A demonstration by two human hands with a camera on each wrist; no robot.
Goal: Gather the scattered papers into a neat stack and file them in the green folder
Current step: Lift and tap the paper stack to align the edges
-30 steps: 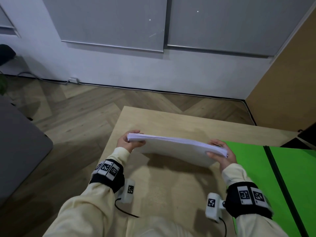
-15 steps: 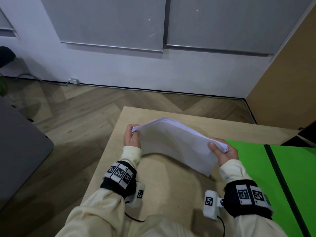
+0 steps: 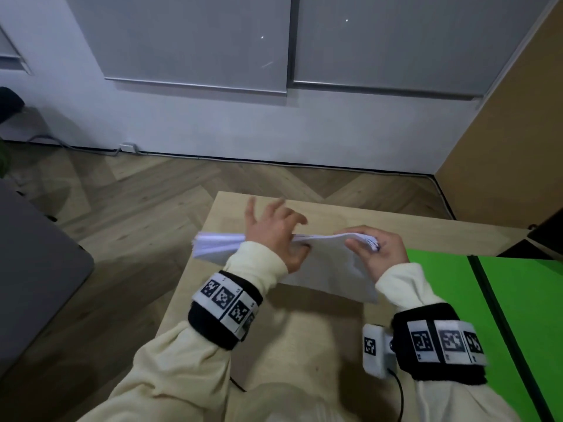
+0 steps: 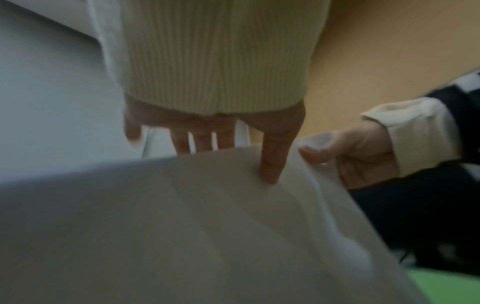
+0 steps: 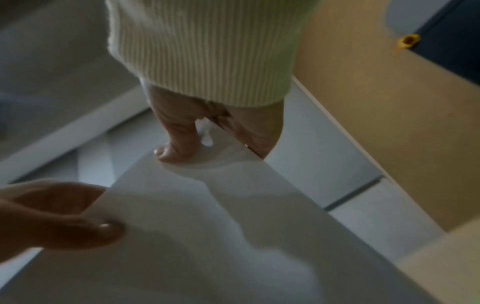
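A thick stack of white papers stands tilted on its long edge above the wooden table. My right hand grips the stack's right end, thumb on the near face and fingers curled behind. My left hand is at the middle of the stack's top edge, with straight fingers spread behind and the thumb touching the near face. The left wrist view shows that thumb on the stack of papers. The green folder lies open on the table right of my right hand, under its wrist.
The table's left edge is just beyond the stack's left end, with wood floor below. A grey surface lies at the far left. A dark object sits at the table's far right corner beside a wooden panel.
My left hand has let go of the stack's left end and moved right to its middle, fingers now spread. The right hand still grips the right end. The stack has dropped lower.
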